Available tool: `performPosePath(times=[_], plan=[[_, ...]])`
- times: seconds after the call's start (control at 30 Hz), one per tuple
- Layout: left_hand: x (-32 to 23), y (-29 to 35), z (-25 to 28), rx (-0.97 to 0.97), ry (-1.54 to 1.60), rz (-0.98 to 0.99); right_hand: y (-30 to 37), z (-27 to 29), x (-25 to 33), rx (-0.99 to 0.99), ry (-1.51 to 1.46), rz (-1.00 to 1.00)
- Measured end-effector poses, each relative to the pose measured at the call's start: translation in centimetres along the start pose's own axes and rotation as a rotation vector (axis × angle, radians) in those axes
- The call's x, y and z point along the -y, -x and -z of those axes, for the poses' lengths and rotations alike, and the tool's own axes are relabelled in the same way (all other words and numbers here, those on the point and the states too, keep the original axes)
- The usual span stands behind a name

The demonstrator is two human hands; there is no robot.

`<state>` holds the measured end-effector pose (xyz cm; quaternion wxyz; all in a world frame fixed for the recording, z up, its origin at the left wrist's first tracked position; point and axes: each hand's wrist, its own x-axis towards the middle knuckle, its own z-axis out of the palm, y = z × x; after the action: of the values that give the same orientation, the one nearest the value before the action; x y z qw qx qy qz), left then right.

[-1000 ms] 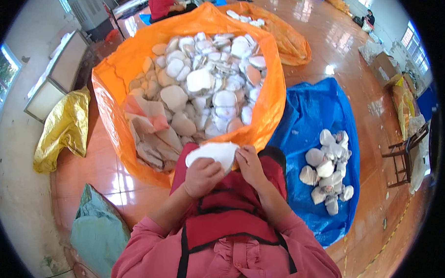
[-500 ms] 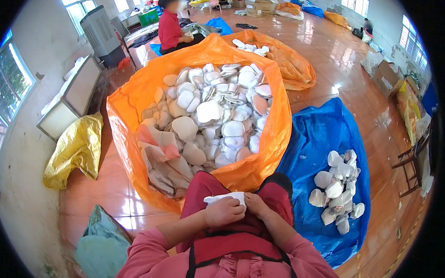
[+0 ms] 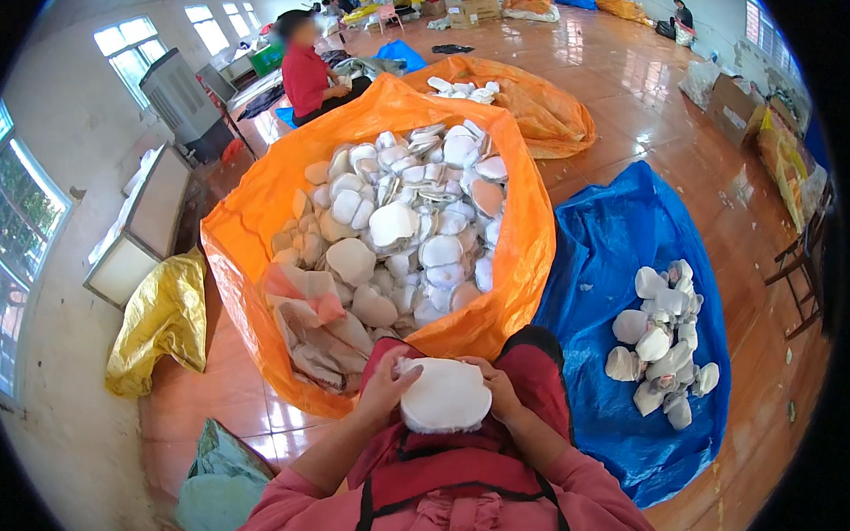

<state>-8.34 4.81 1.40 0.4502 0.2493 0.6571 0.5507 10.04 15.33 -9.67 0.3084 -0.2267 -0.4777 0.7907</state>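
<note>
A white, rounded fabric pad (image 3: 446,397) with a slightly notched outline lies spread over my lap, its broad face up. My left hand (image 3: 388,388) grips its left edge, thumb on top. At the opposite edge my right hand (image 3: 497,390) pinches it, with part of the fingers hidden. Just beyond my knees stands a big open orange sack (image 3: 531,222), heaped with similar white and beige pads (image 3: 394,224). To the right, a cluster of small white puffed pieces (image 3: 666,344) rests on a blue plastic sheet (image 3: 599,243).
Behind the large sack, another orange sack (image 3: 543,106) holds white pieces. A person in red (image 3: 305,79) sits at the far left. A yellow sack (image 3: 166,317) and a green bag (image 3: 219,488) lie on the left; a wooden chair (image 3: 799,274) stands at the right.
The white piece was bunched up between my closed hands; now it is spread out flat and wide. My hands have moved apart to its two sides. The view has shifted slightly.
</note>
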Motion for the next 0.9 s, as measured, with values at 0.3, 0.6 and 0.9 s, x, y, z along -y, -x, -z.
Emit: performPosePath(times=[0.3, 0.6, 0.9], plan=[[3.2, -0.8, -0.5, 0.113, 0.337, 0.388, 0.5, 0.0, -3.4, 0.32, 0.178, 0.086], [1.7, -0.4, -3.0, 0.117, -0.206, 0.282, 1.9, -0.3, -1.1, 0.308, 0.544, 0.168], [3.6, -0.6, -2.0, 0.095, -0.292, 0.035, 1.1, 0.3, -4.8, 0.21, 0.169, 0.118]])
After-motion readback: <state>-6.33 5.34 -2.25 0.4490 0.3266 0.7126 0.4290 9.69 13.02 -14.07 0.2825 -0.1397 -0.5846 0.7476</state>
